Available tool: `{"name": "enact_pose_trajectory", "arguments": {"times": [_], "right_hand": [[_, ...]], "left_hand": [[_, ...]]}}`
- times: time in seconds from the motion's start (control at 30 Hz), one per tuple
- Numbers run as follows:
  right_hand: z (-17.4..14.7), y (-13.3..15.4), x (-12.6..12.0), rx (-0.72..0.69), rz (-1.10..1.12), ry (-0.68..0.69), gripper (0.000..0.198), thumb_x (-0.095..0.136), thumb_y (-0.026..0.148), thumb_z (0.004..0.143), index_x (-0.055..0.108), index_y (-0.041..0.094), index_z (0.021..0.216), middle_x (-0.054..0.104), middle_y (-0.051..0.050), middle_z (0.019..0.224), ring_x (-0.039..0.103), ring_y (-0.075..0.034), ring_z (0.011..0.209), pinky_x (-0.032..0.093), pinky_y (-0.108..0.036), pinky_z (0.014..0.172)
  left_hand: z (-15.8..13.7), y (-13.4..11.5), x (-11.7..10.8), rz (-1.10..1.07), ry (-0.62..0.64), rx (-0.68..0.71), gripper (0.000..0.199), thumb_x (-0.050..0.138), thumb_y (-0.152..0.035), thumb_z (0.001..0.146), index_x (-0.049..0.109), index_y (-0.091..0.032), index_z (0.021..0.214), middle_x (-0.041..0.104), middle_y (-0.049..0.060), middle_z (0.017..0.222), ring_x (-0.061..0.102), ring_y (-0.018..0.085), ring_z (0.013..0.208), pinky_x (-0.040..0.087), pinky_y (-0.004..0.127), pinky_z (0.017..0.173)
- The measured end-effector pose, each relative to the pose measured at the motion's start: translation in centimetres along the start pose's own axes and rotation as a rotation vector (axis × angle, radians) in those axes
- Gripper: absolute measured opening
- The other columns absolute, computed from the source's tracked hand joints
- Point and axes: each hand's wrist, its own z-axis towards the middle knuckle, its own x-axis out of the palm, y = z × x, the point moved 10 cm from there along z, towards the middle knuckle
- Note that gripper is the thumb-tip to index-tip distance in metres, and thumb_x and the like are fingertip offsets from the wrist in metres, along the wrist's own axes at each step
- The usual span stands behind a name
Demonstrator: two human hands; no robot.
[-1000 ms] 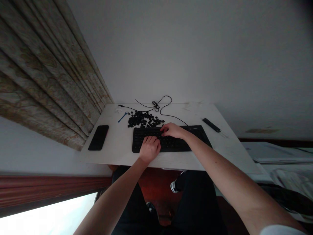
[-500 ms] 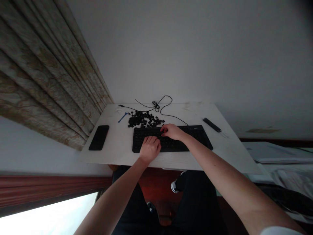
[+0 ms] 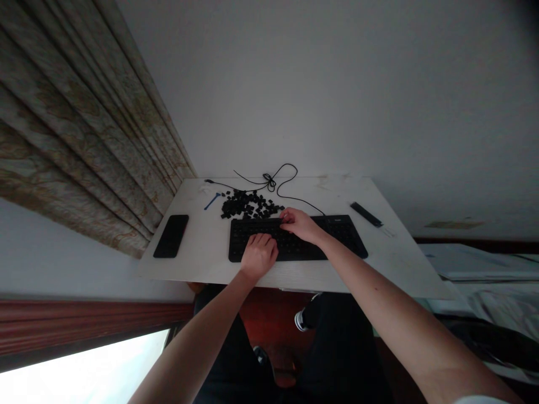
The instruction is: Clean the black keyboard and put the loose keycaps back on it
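A black keyboard (image 3: 303, 253) lies on the white table. On its left half rests my left hand (image 3: 259, 255), closed, knuckles up with the fingers curled under; what they hold, if anything, is hidden. My right hand (image 3: 300, 223) is over the keyboard's far edge, thumb and fingers drawn together in a pinch. Anything between those fingertips is too small to make out. Just behind the keyboard, close to the right fingertips, is a loose pile of small black keycaps (image 3: 246, 205).
A blue stick-like tool (image 3: 211, 201) lies left of the pile, a black phone (image 3: 170, 236) farther left. The keyboard's cable (image 3: 290, 196) loops behind. At the right is a dark narrow strip (image 3: 365, 214) with a clear end. Curtain (image 3: 105, 112) and wall (image 3: 295, 101) border the table.
My right hand has moved slightly away from me and to the right, toward the keyboard's far edge. My left hand stays in place on the keyboard.
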Motion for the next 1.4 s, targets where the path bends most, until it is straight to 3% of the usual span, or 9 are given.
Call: {"name": "enact_pose_trajectory", "arguments": {"times": [0.1,0.33,0.53,0.8,1.0,1.23,1.4], "right_hand": [[-0.6,-0.9,-0.7,0.103,0.207,-0.038,0.038,0.068,0.014,0.075,0.069,0.018,0.113,0.065,0.003,0.07,0.054,-0.009,0.053,0.046,-0.022,0.055],[-2.1,-2.7,-2.4,0.307,0.424,-0.171,0.011,0.071,0.01,0.078,0.067,0.016,0.085,0.071,-0.004,0.073,0.062,-0.01,0.059,0.051,-0.019,0.054],[-2.6,-2.7,-3.0,0.326,0.425,-0.224,0.01,0.07,0.01,0.081,0.063,0.016,0.08,0.072,-0.006,0.079,0.064,-0.01,0.063,0.052,-0.018,0.054],[-3.4,-3.8,-3.8,0.314,0.548,-0.209,0.014,0.079,0.016,0.073,0.068,0.016,0.08,0.067,-0.002,0.074,0.063,-0.012,0.069,0.056,-0.02,0.062],[-4.1,-4.5,-5.0,0.314,0.438,-0.256,0.012,0.077,0.014,0.075,0.071,0.015,0.085,0.069,-0.003,0.071,0.061,-0.01,0.059,0.055,-0.02,0.055],[-2.4,-3.4,-3.4,0.317,0.246,-0.115,0.007,0.076,0.012,0.075,0.075,0.011,0.082,0.069,-0.003,0.062,0.058,-0.009,0.05,0.048,-0.017,0.046],[-0.8,-3.5,-2.0,0.429,0.186,-0.046,0.006,0.077,0.007,0.072,0.072,0.009,0.072,0.066,-0.004,0.055,0.057,-0.01,0.047,0.049,-0.018,0.044]], "left_hand": [[0.0,0.0,0.0,0.008,-0.004,0.001,0.012,0.053,-0.019,0.094,0.063,-0.019,0.088,0.065,0.008,0.098,0.059,0.023,0.092,0.047,0.041,0.086],[0.0,0.0,0.0,0.0,-0.024,-0.005,0.011,0.053,-0.02,0.093,0.064,-0.019,0.093,0.065,0.008,0.1,0.059,0.023,0.094,0.047,0.041,0.087],[0.1,0.0,-0.1,-0.02,-0.04,-0.017,0.017,0.053,-0.022,0.094,0.065,-0.018,0.106,0.067,0.009,0.108,0.06,0.024,0.101,0.047,0.042,0.091],[-0.1,-0.2,-0.1,-0.019,-0.035,0.001,0.022,0.051,-0.022,0.094,0.066,-0.017,0.109,0.069,0.01,0.11,0.062,0.025,0.102,0.047,0.044,0.094],[0.6,-1.3,0.6,0.039,0.003,0.033,0.027,0.05,-0.023,0.095,0.064,-0.017,0.118,0.066,0.011,0.122,0.059,0.026,0.114,0.043,0.048,0.104],[1.7,-2.0,1.5,0.005,-0.01,0.004,0.033,0.047,-0.027,0.097,0.061,-0.015,0.124,0.063,0.013,0.131,0.056,0.026,0.124,0.042,0.048,0.109],[1.3,-1.7,1.4,-0.027,-0.047,-0.014,0.031,0.047,-0.024,0.095,0.063,-0.016,0.121,0.065,0.012,0.129,0.057,0.026,0.124,0.043,0.047,0.109]]}}
